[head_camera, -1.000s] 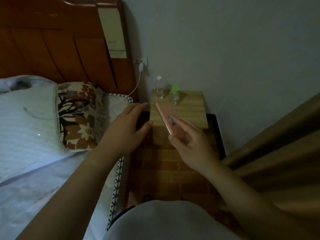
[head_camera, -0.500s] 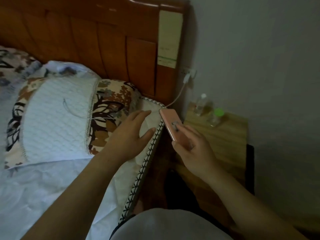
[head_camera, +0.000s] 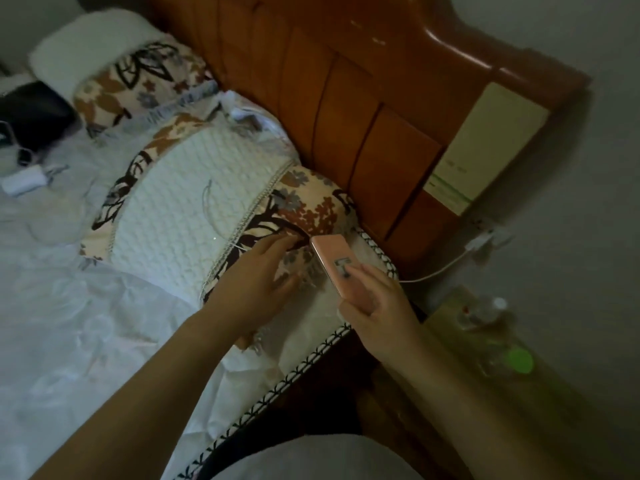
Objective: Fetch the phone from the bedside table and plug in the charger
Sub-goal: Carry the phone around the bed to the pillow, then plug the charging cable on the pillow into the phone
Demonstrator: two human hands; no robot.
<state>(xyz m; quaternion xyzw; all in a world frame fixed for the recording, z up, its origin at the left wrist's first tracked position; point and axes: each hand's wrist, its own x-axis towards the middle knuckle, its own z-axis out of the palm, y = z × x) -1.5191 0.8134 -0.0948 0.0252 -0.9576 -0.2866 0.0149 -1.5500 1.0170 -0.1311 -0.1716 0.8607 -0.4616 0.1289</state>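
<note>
My right hand (head_camera: 377, 299) holds a pink phone (head_camera: 334, 261) back side up, above the bed's edge near the floral pillow. My left hand (head_camera: 258, 282) hovers open over the pillow (head_camera: 194, 216), fingers spread, just left of the phone. A white charger plug (head_camera: 479, 242) sits in a wall socket beside the headboard. Its white cable (head_camera: 433, 273) runs down towards the bed behind my right hand; a thin stretch of cable (head_camera: 209, 209) lies across the pillow. The wooden bedside table (head_camera: 450, 313) is at the right.
A clear bottle (head_camera: 485, 311) and a green-capped bottle (head_camera: 512, 362) stand on the bedside table. The wooden headboard (head_camera: 346, 109) runs behind the pillows. A white adapter (head_camera: 24, 181) and a dark object (head_camera: 33, 114) lie on the bed at far left.
My right hand has carried the phone from over the bedside table to above the bed's edge. My left hand moved onto the pillow. My view swung left towards the bed.
</note>
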